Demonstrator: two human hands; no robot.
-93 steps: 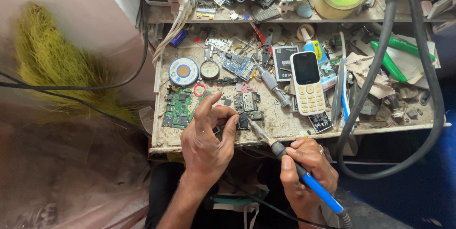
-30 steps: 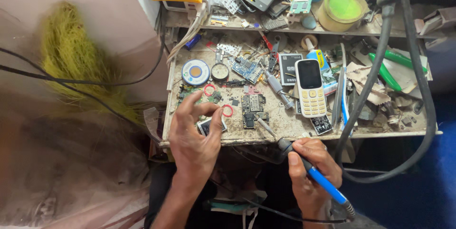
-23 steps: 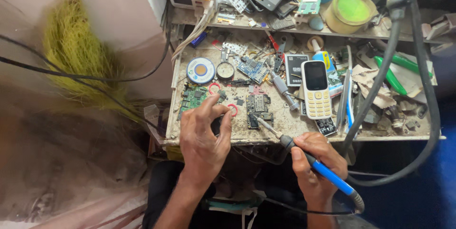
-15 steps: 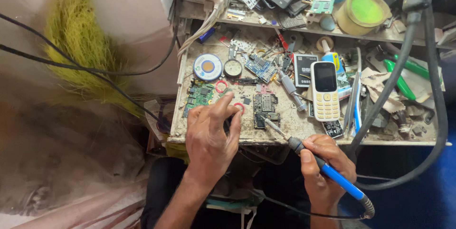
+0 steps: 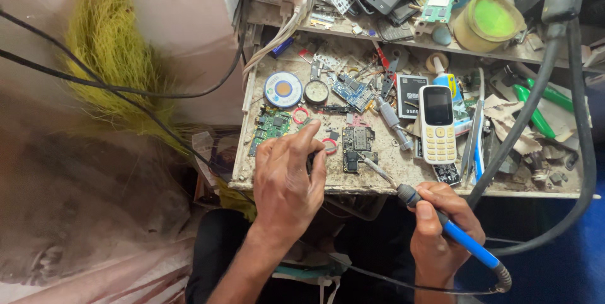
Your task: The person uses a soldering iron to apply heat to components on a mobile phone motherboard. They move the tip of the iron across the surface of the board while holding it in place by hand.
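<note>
Tabletop [image 5: 403,175]: gritty, dust-caked slab strewn with phone parts. Dark board [image 5: 358,147], rectangular and studded with components, lies near its front edge. Since a moment ago the soldering iron [image 5: 441,225] tip has closed in to the board's right corner, so contact looks imminent. Right hand [image 5: 441,231] clenched around the iron's blue handle. Left hand [image 5: 288,181], left of the board, pinches something small, hidden. Keypad phone [image 5: 437,124], glossy white, right of the board.

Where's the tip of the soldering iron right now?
In the head view, the soldering iron held by the right hand has its tip at the dark circuit board near the bench's front edge.
</note>
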